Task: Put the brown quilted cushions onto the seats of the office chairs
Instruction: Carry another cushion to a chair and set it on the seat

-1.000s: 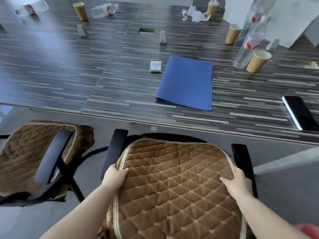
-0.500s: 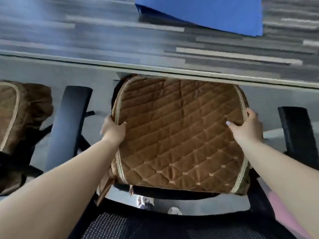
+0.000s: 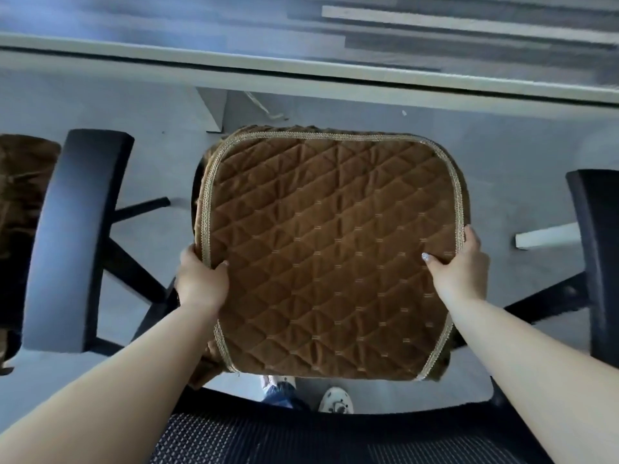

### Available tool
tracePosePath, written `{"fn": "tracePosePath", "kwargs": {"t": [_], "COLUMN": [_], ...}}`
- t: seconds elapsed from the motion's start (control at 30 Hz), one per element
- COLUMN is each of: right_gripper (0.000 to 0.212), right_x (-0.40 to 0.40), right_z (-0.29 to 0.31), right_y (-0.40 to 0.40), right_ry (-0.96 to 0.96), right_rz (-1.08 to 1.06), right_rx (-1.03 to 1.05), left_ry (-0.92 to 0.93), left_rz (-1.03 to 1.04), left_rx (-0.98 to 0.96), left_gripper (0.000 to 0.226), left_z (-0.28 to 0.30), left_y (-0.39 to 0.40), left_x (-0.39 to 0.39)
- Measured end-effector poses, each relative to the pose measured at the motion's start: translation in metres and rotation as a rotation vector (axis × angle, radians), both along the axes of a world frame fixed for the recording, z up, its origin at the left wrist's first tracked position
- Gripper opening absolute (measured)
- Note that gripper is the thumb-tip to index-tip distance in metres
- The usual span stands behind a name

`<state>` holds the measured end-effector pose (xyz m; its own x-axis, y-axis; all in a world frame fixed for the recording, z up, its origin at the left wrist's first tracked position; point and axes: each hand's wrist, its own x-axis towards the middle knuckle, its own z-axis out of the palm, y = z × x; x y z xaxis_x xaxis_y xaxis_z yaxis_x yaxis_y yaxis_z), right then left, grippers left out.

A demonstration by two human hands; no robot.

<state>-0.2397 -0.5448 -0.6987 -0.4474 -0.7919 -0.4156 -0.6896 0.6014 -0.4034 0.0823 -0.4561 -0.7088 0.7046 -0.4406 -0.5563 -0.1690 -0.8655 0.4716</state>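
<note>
head view looks steeply down past the edge of the striped desk (image 3: 301, 67), and everything here is placed against the brown quilted cushion (image 3: 331, 252) in the middle. far left of the cushion, a second brown cushion (image 3: 23, 182) shows at the frame edge, cut off, so how it sits on its chair cannot be told. nearer the cushion on that side stands the left armrest (image 3: 72, 236), well apart from it. the left hand (image 3: 201, 279) pinches the cushion's left braided edge, thumb on the quilted top and fingers curled under, out of sight. the cushion lies roughly flat, square-ish with no clear long axis, directly ahead of both hands and equally near each. the right hand (image 3: 462, 266) pinches the right edge the same way, thumb on top. right of the cushion, well apart, is the right armrest (image 3: 594, 259). just below the cushion's near edge, the chair's mesh back (image 3: 301, 437) curves across.

the seat itself is almost wholly hidden under the cushion, so i cannot tell whether the cushion rests on it or hangs just above; my guess is the coming move is a short drop and release, centred between the armrests. through the gap by the mesh back, shoes (image 3: 335, 400) and grey floor show.
</note>
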Motion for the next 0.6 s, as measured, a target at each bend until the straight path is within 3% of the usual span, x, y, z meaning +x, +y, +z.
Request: {"fn": "tracePosePath", "kwargs": {"t": [0.23, 0.6], "right_gripper": [0.083, 0.085], "right_x": [0.002, -0.003], "right_z": [-0.009, -0.014], "right_y": [0.018, 0.021], "right_ry": [-0.043, 0.002], "right_rz": [0.021, 0.056], "right_rx": [0.04, 0.006], "left_ry": [-0.141, -0.079], "left_rz": [-0.088, -0.159], "left_rx": [0.067, 0.199], "left_gripper": [0.054, 0.059], "left_z": [-0.002, -0.008], "left_y": [0.01, 0.011], "left_x": [0.001, 0.003]}}
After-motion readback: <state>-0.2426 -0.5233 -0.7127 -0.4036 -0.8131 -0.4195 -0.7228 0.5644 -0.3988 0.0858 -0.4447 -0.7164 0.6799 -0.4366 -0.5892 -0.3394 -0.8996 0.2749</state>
